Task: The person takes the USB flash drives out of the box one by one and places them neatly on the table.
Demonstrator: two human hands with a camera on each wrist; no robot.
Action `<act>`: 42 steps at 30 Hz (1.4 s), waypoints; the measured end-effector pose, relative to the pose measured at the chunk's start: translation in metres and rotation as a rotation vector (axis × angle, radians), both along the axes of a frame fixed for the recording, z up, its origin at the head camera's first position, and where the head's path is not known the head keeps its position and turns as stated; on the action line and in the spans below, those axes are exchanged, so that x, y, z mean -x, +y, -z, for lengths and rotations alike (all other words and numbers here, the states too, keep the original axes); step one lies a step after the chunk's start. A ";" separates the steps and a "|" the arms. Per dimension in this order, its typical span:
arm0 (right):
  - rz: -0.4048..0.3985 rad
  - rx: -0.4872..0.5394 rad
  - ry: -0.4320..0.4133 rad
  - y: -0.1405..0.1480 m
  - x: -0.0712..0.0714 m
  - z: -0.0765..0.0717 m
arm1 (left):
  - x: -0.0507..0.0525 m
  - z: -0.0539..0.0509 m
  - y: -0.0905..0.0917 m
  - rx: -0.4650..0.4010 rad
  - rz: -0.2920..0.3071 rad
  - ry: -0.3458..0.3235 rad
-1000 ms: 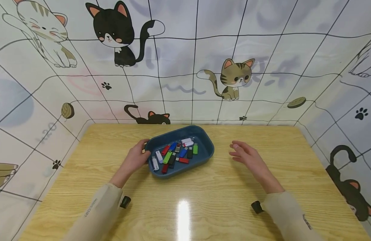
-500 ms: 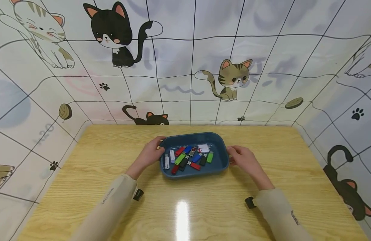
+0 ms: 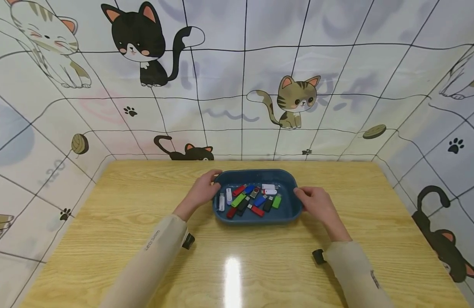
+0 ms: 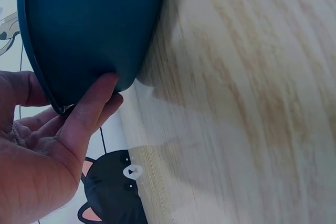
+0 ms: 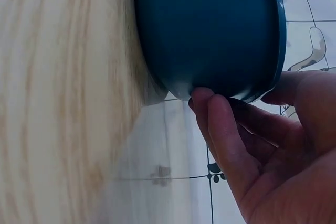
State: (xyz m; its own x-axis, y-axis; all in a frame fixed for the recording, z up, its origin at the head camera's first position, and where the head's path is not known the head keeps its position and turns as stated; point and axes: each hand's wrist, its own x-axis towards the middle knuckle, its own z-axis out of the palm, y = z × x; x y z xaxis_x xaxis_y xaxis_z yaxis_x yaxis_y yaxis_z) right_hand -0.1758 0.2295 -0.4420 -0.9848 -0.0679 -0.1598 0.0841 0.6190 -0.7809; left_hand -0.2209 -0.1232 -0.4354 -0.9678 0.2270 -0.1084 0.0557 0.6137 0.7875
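Note:
A dark blue rectangular tray (image 3: 290, 207) with rounded corners holds a loose pile of USB sticks, among them a green stick (image 3: 277, 201), a red stick (image 3: 257, 210) and a white stick (image 3: 268, 186). My left hand (image 3: 200, 191) grips the tray's left end, thumb at the rim and fingers against the outer wall, as the left wrist view confirms. At the right end my right hand (image 3: 317, 203) holds the rim the same way; in the right wrist view its fingertips (image 5: 218, 103) touch the outside wall. The sticks are out of sight in both wrist views.
The tray is over a wooden table (image 3: 267, 261) with a bright light reflection near its front. A white wall cover (image 3: 225, 85) with cartoon cats and grid lines stands behind the table and along both sides.
The tray has moved right and swung from slanted to straight. My left hand moved right with it. My right hand, apart from the tray a second ago, came in and took hold of its right end.

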 end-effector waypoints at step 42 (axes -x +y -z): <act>-0.030 -0.010 -0.022 0.001 -0.002 0.000 | -0.019 -0.014 0.084 0.626 0.281 0.249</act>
State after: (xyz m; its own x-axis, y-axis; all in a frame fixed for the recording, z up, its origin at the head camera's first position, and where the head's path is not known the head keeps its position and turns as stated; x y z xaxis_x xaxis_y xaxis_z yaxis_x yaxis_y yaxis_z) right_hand -0.1734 0.2304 -0.4420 -0.9785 -0.0957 -0.1826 0.0827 0.6292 -0.7728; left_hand -0.2018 -0.0397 -0.4215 -0.8949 0.4383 -0.0835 0.4095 0.8811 0.2367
